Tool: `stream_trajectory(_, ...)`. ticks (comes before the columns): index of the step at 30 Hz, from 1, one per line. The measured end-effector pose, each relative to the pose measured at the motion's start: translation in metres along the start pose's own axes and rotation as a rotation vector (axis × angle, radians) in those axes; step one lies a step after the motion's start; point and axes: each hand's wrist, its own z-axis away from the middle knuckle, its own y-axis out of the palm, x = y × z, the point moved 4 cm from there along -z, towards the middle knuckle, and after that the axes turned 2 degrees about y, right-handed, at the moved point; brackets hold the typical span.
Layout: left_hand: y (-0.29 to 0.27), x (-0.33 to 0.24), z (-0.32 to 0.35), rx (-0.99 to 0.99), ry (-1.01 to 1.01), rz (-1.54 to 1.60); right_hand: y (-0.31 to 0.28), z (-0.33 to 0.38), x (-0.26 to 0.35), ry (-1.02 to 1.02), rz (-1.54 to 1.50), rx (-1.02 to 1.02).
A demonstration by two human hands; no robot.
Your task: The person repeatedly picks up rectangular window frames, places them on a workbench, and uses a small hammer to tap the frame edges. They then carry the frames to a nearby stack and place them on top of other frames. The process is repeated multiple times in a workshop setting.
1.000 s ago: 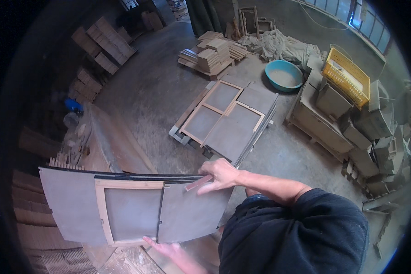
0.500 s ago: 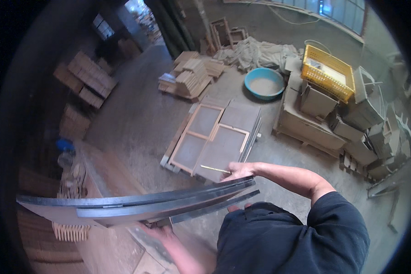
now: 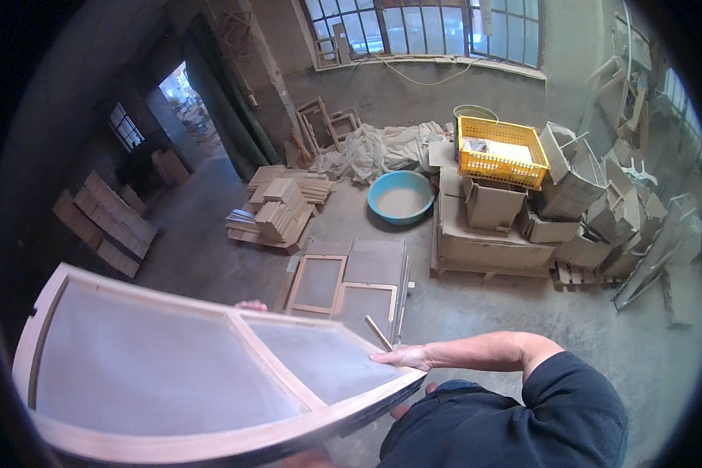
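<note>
I hold a large wooden-framed panel [image 3: 210, 374] with grey mesh-like fields almost flat in front of me, tilted a little. My right hand [image 3: 404, 358] lies on its right corner, fingers on top and thumb underneath. Of my left hand [image 3: 249, 305] only fingertips show, hooked over the panel's far edge; the rest is hidden beneath the panel. On the concrete floor beyond lies a stack of similar framed panels [image 3: 351, 285].
A pile of short wooden boards [image 3: 277, 214] sits behind the floor panels, with a blue basin [image 3: 400, 197], a yellow crate [image 3: 501, 150] on cardboard boxes [image 3: 491, 234], and more boxes at right. Stacked timber [image 3: 105, 222] lies left, near a doorway.
The panel has turned from facing me upright, through edge-on, to nearly flat with its framed face up. My view has lifted toward the far wall and windows.
</note>
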Motion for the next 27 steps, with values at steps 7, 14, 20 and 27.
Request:
stream_trajectory(7, 0.104, 0.044, 0.035, -0.337, 0.269, 0.115, -0.087, 0.056, 0.054, -0.234, 0.243, -0.581)
stream_trajectory(14, 0.064, 0.209, 0.164, -1.534, 0.077, 0.274, -0.21, 0.084, 0.094, -0.092, 0.515, -0.872)
stream_trajectory(20, 0.055, 0.38, 0.246, -1.945, -0.359, 0.408, -0.333, 0.025, 0.156, 0.021, 0.839, -0.776)
stream_trajectory(27, 0.015, 0.499, 0.194, -2.203, -0.344, 0.637, -0.43, -0.095, 0.271, 0.026, 1.09, -0.56)
